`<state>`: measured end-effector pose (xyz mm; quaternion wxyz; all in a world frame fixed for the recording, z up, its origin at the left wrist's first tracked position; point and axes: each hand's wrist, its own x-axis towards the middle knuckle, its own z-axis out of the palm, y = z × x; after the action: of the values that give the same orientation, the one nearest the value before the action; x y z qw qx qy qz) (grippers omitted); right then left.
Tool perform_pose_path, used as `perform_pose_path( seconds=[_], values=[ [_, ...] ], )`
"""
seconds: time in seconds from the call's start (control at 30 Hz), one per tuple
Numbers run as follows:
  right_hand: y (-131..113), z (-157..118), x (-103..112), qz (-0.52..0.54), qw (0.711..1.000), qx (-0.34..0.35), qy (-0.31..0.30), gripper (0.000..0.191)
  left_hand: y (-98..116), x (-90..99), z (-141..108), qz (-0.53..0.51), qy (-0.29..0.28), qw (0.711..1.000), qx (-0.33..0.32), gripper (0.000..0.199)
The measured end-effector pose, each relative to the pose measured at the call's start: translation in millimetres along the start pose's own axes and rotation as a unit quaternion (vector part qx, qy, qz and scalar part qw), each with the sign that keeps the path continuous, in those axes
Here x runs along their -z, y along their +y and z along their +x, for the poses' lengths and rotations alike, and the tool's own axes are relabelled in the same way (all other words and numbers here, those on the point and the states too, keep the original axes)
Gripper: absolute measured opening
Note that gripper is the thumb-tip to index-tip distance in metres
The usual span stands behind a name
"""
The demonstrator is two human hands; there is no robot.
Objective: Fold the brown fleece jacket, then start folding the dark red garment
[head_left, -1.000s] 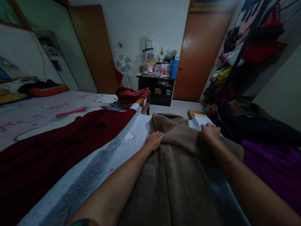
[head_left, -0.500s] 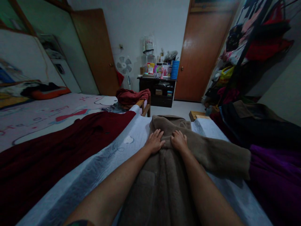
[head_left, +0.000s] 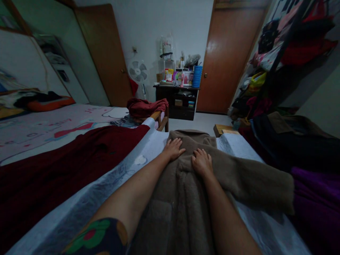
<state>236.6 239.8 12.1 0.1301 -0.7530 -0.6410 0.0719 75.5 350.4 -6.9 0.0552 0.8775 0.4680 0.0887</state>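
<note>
A brown coat (head_left: 170,212) lies spread on a bed with a pale blue-white cover (head_left: 132,177), one sleeve stretched out to the right. My left hand (head_left: 173,148) rests on the coat's upper part near its collar, fingers spread and flat. Just right of it and slightly lower, my right hand (head_left: 202,161) presses on the cloth with its fingers apart and a little bent. The two hands do not touch. Neither one visibly grips the fabric.
Dark red cloth (head_left: 79,166) lies left of the coat. On the right are purple cloth (head_left: 313,198) and a dark garment (head_left: 287,141). A folded red cloth (head_left: 146,108) sits beyond the bed's edge. A fan (head_left: 138,72) and dark cabinet (head_left: 176,102) stand behind.
My left hand has shifted slightly forward and left over the coat. My right hand has moved only a little. More of the left sleeve shows, and the view has shifted slightly.
</note>
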Motion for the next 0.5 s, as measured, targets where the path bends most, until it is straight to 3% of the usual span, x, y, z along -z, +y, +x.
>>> perform_pose_path(
  seconds=[0.17, 0.37, 0.5],
  values=[
    [-2, -2, 2, -0.003, 1.0, -0.008, 0.003, 0.049, -6, -0.4, 18, 0.018, -0.014, 1.0, -0.019, 0.055],
    [-2, -3, 3, 0.0, 1.0, -0.013, -0.007, 0.049, -4, -14.9, 16, 0.03, 0.143, 0.989, 0.02, 0.059],
    [-3, -2, 3, 0.007, 1.0, -0.022, -0.01, 0.05, -3, -20.4, 13, 0.027, 0.192, 0.98, 0.034, 0.067]
  ],
)
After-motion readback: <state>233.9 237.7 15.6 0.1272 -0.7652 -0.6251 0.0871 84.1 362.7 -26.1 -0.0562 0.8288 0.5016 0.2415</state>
